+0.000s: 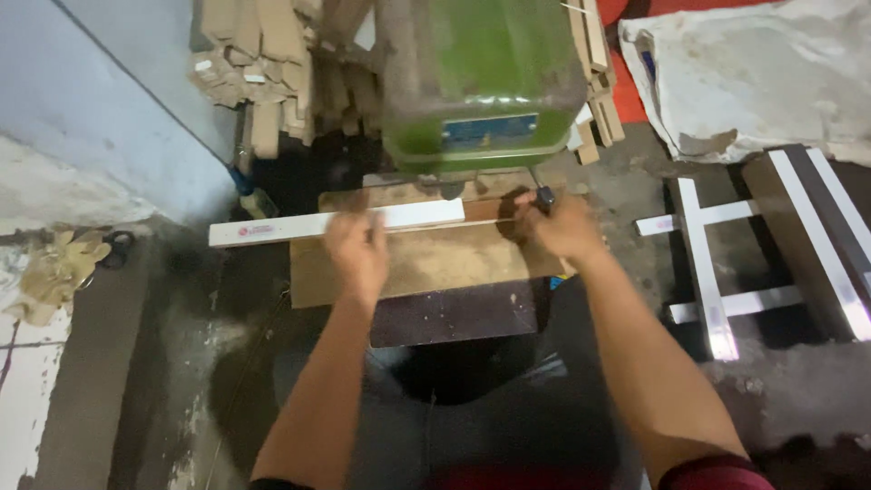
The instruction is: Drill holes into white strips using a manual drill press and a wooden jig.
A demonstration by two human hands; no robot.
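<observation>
White strip (336, 222), long and flat, lies across the back edge of the brown work board (426, 263), right under the head of the green machine (481, 82); its left end sticks out well past the board's left edge over the dark floor. The left hand (357, 249) lies on top of the strip near its middle, fingers curled down and pressing it to the board. The right hand (564, 227) sits at the board's back right corner with its fingers clenched round a small dark handle (543, 197) just below the machine. As far as I can judge, this strip is partway through its pass: it is set in place and held, with most of its length still left of the machine head. Several white strips (717, 272) lie on the floor to the right, crossed over one another, beside a dark panel with white bands (817, 236). Stacked brown offcuts (263, 63) sit behind the machine.
</observation>
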